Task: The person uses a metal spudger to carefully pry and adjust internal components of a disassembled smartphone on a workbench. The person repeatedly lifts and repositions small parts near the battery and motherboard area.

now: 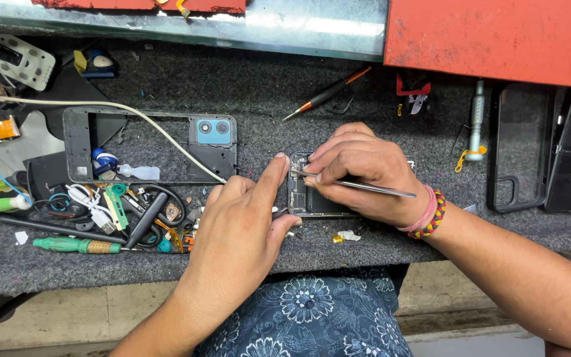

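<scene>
Surface: a workbench covered in dark grey felt-like mat (259, 92), with a glass strip and a red panel (497, 39) along the far edge.
Opened phone: a small dark opened phone (305, 195) lies flat at the middle of the mat, its insides facing up; much of it is hidden under the hands.
Right hand: the right hand (365, 175) rests over the phone, fingers pinched together on metal tweezers (365, 187), whose tip points left onto the phone's upper part; beaded and pink bracelets (427, 215) sit on the wrist.
Left hand: the left hand (242, 218) lies just left of the phone, its index finger stretched out and pressing the phone's far-left corner, the other fingers curled loosely and holding nothing.
Scraps: small gold and white scraps (345, 236) lie on the mat just near of the phone.
Phone frame: an empty black phone frame with a blue camera block (214, 132) lies to the left, crossed by a pale cable (100, 106).
Tool pile: near left, a heap of green-handled screwdrivers (77, 245), wires and small parts.
Far tools: an orange-tipped screwdriver (328, 92) lies far of the hands; a silver screwdriver (476, 119) lies to the right.
Cases: black phone cases (543, 152) lie at the far right.
</scene>
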